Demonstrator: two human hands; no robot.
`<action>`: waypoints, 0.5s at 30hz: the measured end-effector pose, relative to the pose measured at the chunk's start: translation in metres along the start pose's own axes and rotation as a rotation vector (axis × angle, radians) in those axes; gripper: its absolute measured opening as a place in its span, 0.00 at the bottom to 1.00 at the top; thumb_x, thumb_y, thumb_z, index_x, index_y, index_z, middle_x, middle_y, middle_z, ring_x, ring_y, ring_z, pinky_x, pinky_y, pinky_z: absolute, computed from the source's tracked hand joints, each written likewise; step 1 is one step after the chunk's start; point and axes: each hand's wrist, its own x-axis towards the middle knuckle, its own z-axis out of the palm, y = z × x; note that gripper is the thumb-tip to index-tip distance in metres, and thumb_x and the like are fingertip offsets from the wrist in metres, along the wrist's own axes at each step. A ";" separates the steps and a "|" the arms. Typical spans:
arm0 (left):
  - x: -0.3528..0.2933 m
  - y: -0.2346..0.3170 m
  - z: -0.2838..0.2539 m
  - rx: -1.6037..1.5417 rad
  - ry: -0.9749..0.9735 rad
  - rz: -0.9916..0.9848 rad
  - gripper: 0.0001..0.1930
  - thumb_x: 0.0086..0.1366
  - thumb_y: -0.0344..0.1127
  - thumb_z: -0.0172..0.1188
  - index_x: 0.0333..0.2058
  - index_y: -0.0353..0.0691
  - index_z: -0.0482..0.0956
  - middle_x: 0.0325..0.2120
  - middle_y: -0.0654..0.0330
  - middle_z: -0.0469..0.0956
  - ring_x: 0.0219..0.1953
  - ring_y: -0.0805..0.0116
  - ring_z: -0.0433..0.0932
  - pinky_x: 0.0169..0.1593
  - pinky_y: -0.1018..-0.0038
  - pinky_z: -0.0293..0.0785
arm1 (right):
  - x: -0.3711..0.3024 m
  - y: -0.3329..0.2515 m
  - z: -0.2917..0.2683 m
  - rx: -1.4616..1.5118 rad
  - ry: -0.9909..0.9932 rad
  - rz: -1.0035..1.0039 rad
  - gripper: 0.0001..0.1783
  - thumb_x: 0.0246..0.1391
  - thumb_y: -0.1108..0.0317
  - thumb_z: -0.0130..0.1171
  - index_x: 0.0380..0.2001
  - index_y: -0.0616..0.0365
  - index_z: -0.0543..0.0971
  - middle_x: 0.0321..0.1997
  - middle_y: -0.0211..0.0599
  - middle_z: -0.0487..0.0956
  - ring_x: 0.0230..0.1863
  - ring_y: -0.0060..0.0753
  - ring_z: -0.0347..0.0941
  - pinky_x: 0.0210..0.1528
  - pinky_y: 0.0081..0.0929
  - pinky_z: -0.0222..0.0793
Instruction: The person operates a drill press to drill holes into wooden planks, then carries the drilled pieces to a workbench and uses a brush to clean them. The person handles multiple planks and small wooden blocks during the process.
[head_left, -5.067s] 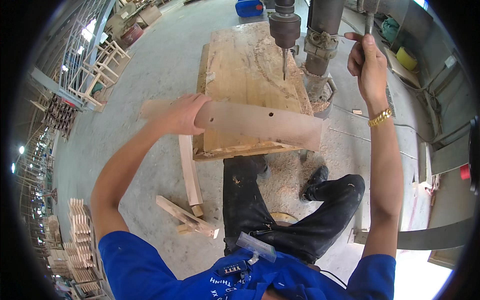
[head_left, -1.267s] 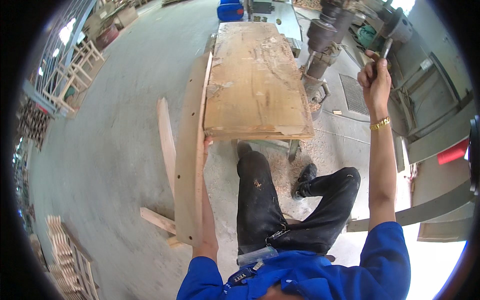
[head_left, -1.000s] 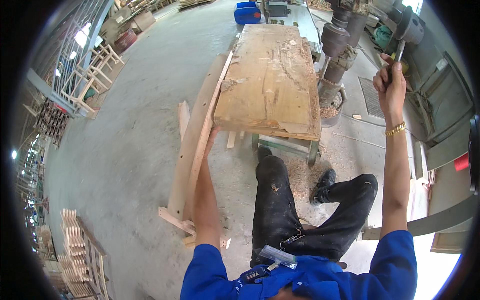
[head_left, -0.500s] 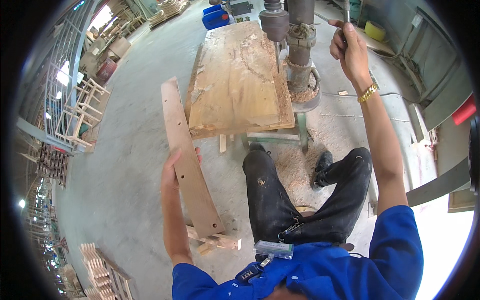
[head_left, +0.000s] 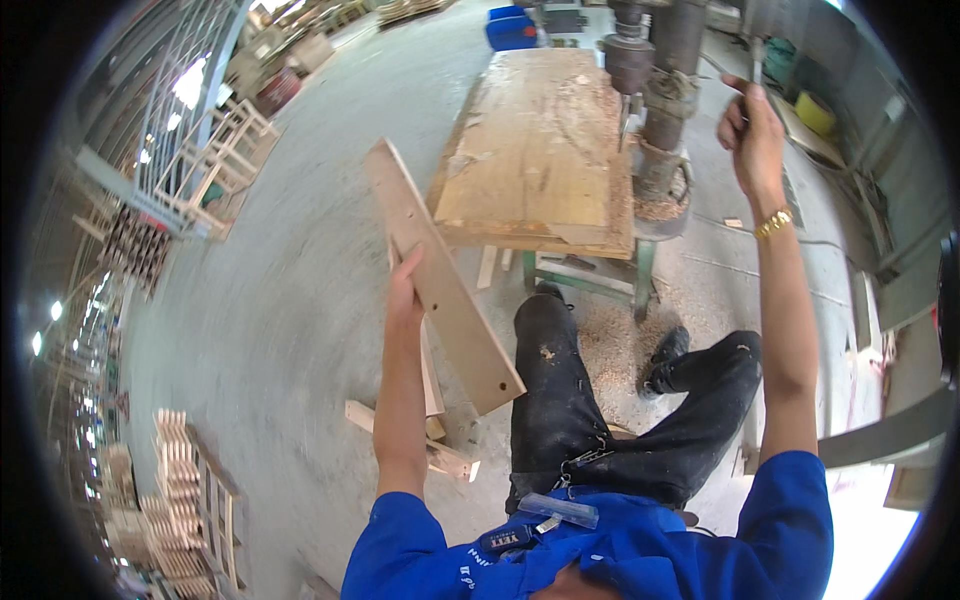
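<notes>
My left hand (head_left: 404, 284) grips a long, flat wooden board (head_left: 455, 306) by its left edge; the fingers beneath are hidden. Several round holes run along the board, which is held in the air, tilted, left of the worktable (head_left: 535, 170). Up at the right, my right hand (head_left: 758, 138) is closed around a metal lever (head_left: 757, 62) beside the drill press (head_left: 630, 62). The drill bit (head_left: 623, 125) hangs over the right side of the worktable, clear of the board in my hand.
Wood shavings (head_left: 612, 345) cover the floor by my feet. Loose wood strips (head_left: 450, 460) lie below my left arm. Stacked wooden pieces (head_left: 175, 500) stand at lower left, wooden frames (head_left: 225, 160) at upper left. A blue container (head_left: 512, 30) sits behind the table.
The view has swung left, so the scene sits further right. In my left hand the board has tilted more, its near end moving toward my lap. My right hand stays on the lever.
</notes>
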 end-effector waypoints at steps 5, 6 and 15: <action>0.008 -0.003 0.022 0.051 0.029 0.074 0.28 0.61 0.36 0.52 0.58 0.37 0.52 0.47 0.45 0.68 0.44 0.47 0.74 0.43 0.59 0.75 | -0.002 -0.001 -0.006 0.027 0.007 -0.010 0.26 0.63 0.51 0.40 0.45 0.68 0.69 0.18 0.21 0.52 0.16 0.16 0.49 0.19 0.18 0.46; 0.012 -0.005 0.021 0.061 0.033 0.100 0.28 0.61 0.35 0.52 0.58 0.38 0.52 0.47 0.45 0.68 0.44 0.47 0.74 0.42 0.59 0.76 | -0.002 -0.001 -0.006 0.031 0.023 -0.012 0.26 0.63 0.51 0.40 0.45 0.68 0.69 0.17 0.21 0.52 0.16 0.16 0.49 0.19 0.18 0.46; 0.063 0.012 -0.010 0.047 -0.036 0.018 0.29 0.61 0.36 0.53 0.58 0.38 0.53 0.46 0.46 0.70 0.42 0.50 0.75 0.42 0.61 0.75 | -0.003 0.001 -0.010 0.036 -0.046 -0.013 0.26 0.62 0.50 0.41 0.44 0.66 0.70 0.18 0.22 0.54 0.16 0.17 0.51 0.19 0.17 0.47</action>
